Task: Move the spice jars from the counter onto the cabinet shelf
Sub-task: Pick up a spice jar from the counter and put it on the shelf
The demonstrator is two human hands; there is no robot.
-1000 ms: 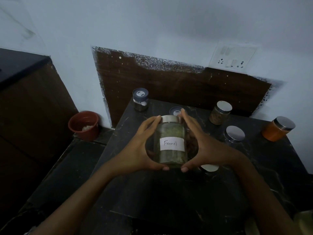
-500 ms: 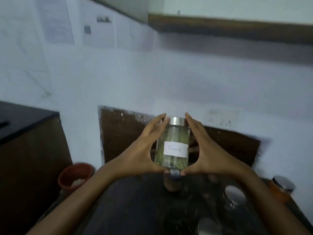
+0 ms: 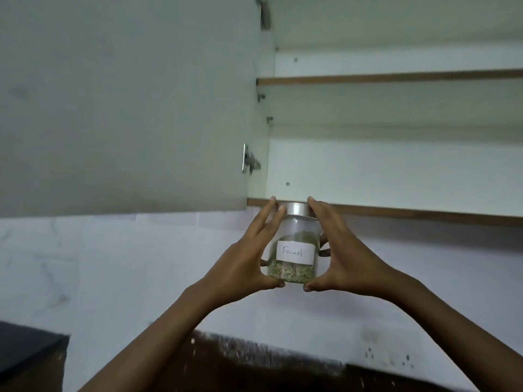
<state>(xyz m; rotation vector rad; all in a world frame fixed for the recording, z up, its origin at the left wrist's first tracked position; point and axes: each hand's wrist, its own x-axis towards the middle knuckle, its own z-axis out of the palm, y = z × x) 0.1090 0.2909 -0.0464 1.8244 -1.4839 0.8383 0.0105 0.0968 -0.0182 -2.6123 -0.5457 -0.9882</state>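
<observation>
The left hand (image 3: 249,258) and right hand (image 3: 343,256) close around opposite sides of one clear fennel jar (image 3: 295,250), fingers reaching up toward its silver lid (image 3: 295,208) and thumbs tucked under the base. The jar hangs upright between the palms, in the air just below the front edge of the cabinet's bottom shelf (image 3: 410,212), its lid level with that edge near the shelf's left end. The cabinet door (image 3: 127,103) stands open to the left. Both visible shelves look bare, so this appears to be the first jar going up, and it has not yet cleared the edge. The counter is out of view, so how many jars remain there cannot be told.
</observation>
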